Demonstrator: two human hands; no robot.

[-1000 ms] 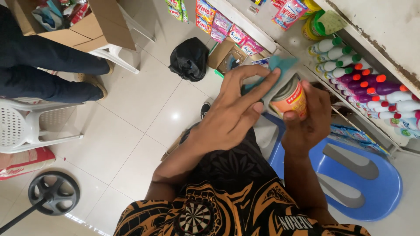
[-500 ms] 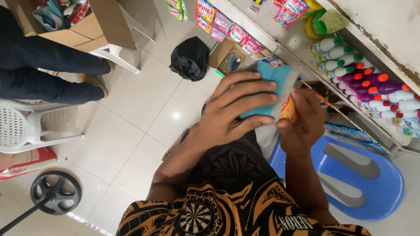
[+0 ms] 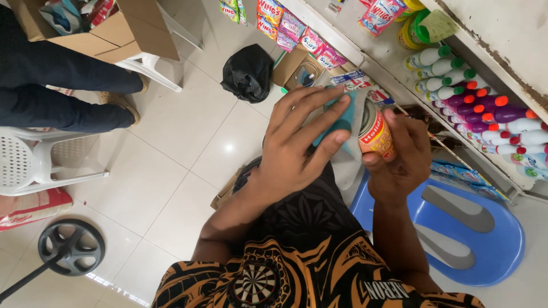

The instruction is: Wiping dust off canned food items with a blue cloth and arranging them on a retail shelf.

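Cloth (image 3: pixel 337 117) slid off can (image 3: pixel 377 137) top, right hand (image 3: pixel 399 159) gripping.

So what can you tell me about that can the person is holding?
The can is small and round, metal by its look, with a red and orange label and a dull silvery end. It lies tilted on its side in the right hand, fingers wrapped round it. The left hand presses a teal cloth against its end. It is held in the air, above the floor.
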